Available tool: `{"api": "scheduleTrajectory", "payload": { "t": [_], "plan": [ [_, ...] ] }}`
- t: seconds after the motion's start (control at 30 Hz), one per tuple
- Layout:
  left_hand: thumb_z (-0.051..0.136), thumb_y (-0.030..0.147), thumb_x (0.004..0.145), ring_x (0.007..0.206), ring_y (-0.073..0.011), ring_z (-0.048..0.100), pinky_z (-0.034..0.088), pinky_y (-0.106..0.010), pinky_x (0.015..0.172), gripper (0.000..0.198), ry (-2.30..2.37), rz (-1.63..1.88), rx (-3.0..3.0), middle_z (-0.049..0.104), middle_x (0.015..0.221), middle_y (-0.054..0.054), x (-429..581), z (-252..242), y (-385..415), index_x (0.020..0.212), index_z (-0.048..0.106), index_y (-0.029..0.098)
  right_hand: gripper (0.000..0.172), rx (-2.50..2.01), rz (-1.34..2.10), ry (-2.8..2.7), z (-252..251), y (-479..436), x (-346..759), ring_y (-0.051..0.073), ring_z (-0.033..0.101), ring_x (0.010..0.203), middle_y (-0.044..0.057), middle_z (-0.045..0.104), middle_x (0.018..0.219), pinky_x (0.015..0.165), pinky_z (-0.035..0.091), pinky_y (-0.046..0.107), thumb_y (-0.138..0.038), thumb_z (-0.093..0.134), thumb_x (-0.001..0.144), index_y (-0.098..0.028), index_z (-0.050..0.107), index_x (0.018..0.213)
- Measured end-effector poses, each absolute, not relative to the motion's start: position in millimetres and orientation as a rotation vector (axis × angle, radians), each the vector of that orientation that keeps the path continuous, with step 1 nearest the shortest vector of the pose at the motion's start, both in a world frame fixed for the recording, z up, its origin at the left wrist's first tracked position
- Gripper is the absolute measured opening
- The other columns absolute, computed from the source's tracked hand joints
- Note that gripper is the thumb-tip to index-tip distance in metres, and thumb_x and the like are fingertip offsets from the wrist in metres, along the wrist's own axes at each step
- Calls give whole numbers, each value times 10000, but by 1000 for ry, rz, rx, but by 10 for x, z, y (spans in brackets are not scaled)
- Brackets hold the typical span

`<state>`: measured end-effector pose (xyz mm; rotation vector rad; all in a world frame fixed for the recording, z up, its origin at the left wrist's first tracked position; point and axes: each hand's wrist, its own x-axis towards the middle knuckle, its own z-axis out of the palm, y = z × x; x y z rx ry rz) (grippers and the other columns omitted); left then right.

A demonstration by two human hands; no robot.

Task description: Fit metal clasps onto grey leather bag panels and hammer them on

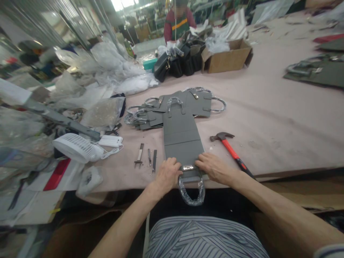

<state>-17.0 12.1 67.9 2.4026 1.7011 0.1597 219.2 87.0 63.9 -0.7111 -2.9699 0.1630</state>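
A flat grey handbag panel lies lengthwise before me, with a wrapped handle at each end. My left hand grips its near left edge, fingers curled beside the metal clasp. On the other side of that clasp, my right hand holds the near right edge. The plastic-wrapped near handle hangs over the table's front edge between my wrists. Beyond the panel's far end are several more grey bag panels, overlapping, with wrapped handles.
A claw hammer with a red handle lies right of my right hand. Small hand tools rest to the left, near a white fan. Farther back stand dark bags and a cardboard box. A person is behind them.
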Motion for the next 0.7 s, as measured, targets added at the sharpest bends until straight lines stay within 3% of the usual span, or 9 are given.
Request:
{"api": "scheduleTrajectory", "payload": {
  "t": [0.13,0.23,0.4,0.53,0.7],
  "plan": [
    [563,145,937,902,-258,576,497,-378,778,70,1561,-37,2593,614,945,-100,-173,688,187,917,630,152,242,-528,-45,-3051,728,829,2165,208,466,760,82,577,884,690,357,333,1,436,900,-151,600,993],
    [500,58,908,881,-248,565,498,-372,782,149,1433,-63,2691,610,948,-110,-285,678,183,938,620,140,245,-484,-18,-3061,735,819,2189,209,465,774,81,566,900,697,374,333,-4,445,892,-164,600,992],
    [419,30,927,943,-210,599,526,-337,863,294,1196,262,2730,661,1012,-98,-584,540,100,1031,659,165,242,-515,282,-2952,566,875,2365,202,477,817,80,558,957,737,432,325,-11,455,870,-192,614,896],
    [353,41,961,1012,-190,638,547,-358,950,378,1068,573,2725,694,1075,-116,-717,366,39,1084,686,170,262,-429,320,-2868,433,855,2475,217,504,900,121,594,1095,808,491,361,-14,441,864,-180,643,888],
    [357,23,951,1071,-187,637,567,-359,963,389,1035,777,2640,708,1094,-116,-751,280,33,1055,705,163,343,-569,392,-2634,355,737,2457,200,559,962,119,612,1106,813,528,330,-8,409,894,-178,685,1006]
  ]
}}
